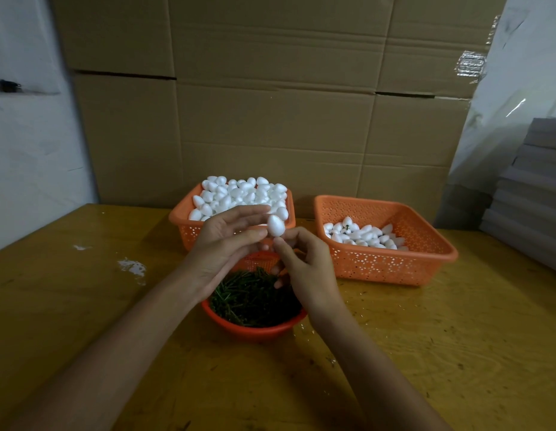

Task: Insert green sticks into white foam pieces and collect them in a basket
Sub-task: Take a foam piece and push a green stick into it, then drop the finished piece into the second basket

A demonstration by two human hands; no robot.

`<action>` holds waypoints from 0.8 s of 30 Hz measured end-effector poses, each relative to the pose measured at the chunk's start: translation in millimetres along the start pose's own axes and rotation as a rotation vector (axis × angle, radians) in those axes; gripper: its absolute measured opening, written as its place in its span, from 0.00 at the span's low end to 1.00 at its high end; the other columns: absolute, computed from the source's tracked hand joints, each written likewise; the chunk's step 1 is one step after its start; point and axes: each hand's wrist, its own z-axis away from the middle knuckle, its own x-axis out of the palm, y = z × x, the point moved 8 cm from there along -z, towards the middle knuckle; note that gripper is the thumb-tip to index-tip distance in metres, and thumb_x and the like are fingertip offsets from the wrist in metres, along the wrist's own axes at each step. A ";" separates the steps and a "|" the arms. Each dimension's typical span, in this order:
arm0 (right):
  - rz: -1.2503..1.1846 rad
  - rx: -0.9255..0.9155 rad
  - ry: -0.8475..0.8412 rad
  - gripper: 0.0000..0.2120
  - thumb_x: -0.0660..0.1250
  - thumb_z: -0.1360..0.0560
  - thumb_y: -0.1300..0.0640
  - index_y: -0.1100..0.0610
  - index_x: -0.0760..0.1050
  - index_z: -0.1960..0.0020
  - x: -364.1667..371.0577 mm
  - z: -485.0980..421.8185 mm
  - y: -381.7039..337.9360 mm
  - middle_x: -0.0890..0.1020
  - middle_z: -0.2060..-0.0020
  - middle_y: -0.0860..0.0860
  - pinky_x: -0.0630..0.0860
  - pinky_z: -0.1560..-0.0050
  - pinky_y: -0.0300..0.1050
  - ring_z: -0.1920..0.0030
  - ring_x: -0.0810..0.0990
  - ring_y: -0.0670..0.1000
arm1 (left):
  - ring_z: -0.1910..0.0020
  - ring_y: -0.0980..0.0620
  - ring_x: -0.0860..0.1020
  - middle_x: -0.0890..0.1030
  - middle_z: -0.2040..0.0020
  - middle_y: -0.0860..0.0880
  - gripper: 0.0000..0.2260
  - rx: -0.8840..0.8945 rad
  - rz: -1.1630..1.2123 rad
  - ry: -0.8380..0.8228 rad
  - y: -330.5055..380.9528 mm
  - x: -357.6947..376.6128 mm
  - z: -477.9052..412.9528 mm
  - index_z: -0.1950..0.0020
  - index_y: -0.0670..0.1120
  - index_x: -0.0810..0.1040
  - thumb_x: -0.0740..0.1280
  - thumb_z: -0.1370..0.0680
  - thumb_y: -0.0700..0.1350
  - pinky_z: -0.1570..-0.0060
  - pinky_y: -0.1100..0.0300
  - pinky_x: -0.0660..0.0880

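Note:
A white egg-shaped foam piece (276,225) is held upright above the table between my two hands. My left hand (226,244) pinches it from the left with thumb and fingertips. My right hand (304,262) has curled fingers, and its thumb and forefinger pinch the piece's lower end; any stick there is hidden. Below the hands, a round orange bowl (254,329) holds a heap of green sticks (251,300). The orange basket (189,231) at the back left is piled with plain foam pieces (239,194). The orange basket (391,269) on the right holds several foam pieces (360,236).
Everything stands on a yellow wooden table (426,353) with small white smears at the left (132,267). Large cardboard boxes (270,104) close off the back. A stack of grey sheets (531,194) and clear plastic sit at the right edge.

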 end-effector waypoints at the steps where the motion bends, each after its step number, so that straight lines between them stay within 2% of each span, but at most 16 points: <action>1: -0.035 0.017 0.049 0.05 0.67 0.16 0.59 0.61 0.79 0.47 -8.2 -2.0 -1.2 0.84 0.55 0.58 0.80 0.68 0.47 0.65 0.80 0.51 | 0.37 0.41 0.83 0.84 0.36 0.40 0.16 0.002 -0.014 0.011 0.0 0.3 0.0 0.36 0.47 0.84 0.75 0.23 0.39 0.46 0.56 0.83; 5: -0.163 0.119 0.346 0.07 0.67 0.16 0.58 0.61 0.80 0.46 -61.6 -6.5 2.5 0.84 0.64 0.51 0.77 0.72 0.43 0.71 0.78 0.47 | 0.43 0.41 0.85 0.85 0.41 0.41 0.12 -0.022 -0.101 0.057 -1.1 -2.2 1.3 0.40 0.46 0.85 0.74 0.24 0.41 0.53 0.56 0.82; 7: -0.143 0.148 0.485 0.07 0.67 0.17 0.58 0.61 0.81 0.48 -87.8 -4.2 6.6 0.85 0.66 0.49 0.76 0.72 0.42 0.73 0.77 0.46 | 0.46 0.43 0.85 0.86 0.43 0.40 0.09 -0.028 -0.112 0.067 -1.6 -3.7 1.2 0.42 0.45 0.84 0.72 0.22 0.39 0.55 0.56 0.82; 8: -0.099 0.155 0.533 0.07 0.67 0.17 0.58 0.60 0.81 0.49 -97.1 -2.8 8.2 0.86 0.65 0.51 0.78 0.70 0.45 0.71 0.78 0.47 | 0.47 0.43 0.85 0.86 0.43 0.41 0.08 -0.029 -0.112 0.068 -1.6 -3.8 1.2 0.43 0.44 0.84 0.72 0.22 0.38 0.56 0.56 0.82; 10: 0.015 0.159 0.588 0.07 0.68 0.18 0.56 0.56 0.81 0.52 -108.8 -0.8 9.7 0.87 0.62 0.54 0.82 0.61 0.56 0.66 0.82 0.53 | 0.48 0.43 0.85 0.86 0.44 0.40 0.08 -0.030 -0.105 0.069 -1.5 -2.7 1.3 0.44 0.44 0.84 0.73 0.22 0.39 0.58 0.56 0.81; 13: 0.214 0.134 0.604 0.06 0.68 0.19 0.53 0.52 0.80 0.54 -119.6 -0.7 4.3 0.87 0.63 0.52 0.85 0.56 0.62 0.65 0.86 0.55 | 0.49 0.43 0.84 0.85 0.45 0.39 0.08 -0.029 -0.076 0.080 -1.0 -2.0 1.5 0.46 0.44 0.84 0.73 0.24 0.40 0.59 0.55 0.80; 16: 0.362 0.133 0.585 0.08 0.67 0.19 0.52 0.50 0.80 0.57 -127.9 -1.9 0.6 0.86 0.67 0.49 0.85 0.57 0.59 0.70 0.85 0.50 | 0.49 0.42 0.84 0.85 0.46 0.40 0.07 -0.028 -0.055 0.089 -0.7 -3.2 0.8 0.46 0.44 0.84 0.71 0.24 0.41 0.59 0.55 0.80; 19: 0.474 0.149 0.538 0.12 0.66 0.19 0.54 0.50 0.79 0.61 -130.7 -3.5 2.2 0.85 0.70 0.49 0.85 0.55 0.59 0.70 0.85 0.51 | 0.50 0.43 0.83 0.85 0.47 0.41 0.07 -0.030 -0.045 0.100 -1.1 -5.2 0.6 0.46 0.44 0.84 0.71 0.24 0.41 0.60 0.56 0.79; 24: 0.595 0.160 0.507 0.10 0.67 0.18 0.49 0.51 0.80 0.56 -131.1 -5.6 2.5 0.85 0.66 0.49 0.84 0.53 0.58 0.64 0.85 0.51 | 0.53 0.45 0.83 0.85 0.50 0.41 0.07 -0.035 -0.031 0.107 -1.3 -5.8 1.0 0.47 0.44 0.83 0.70 0.24 0.41 0.63 0.57 0.78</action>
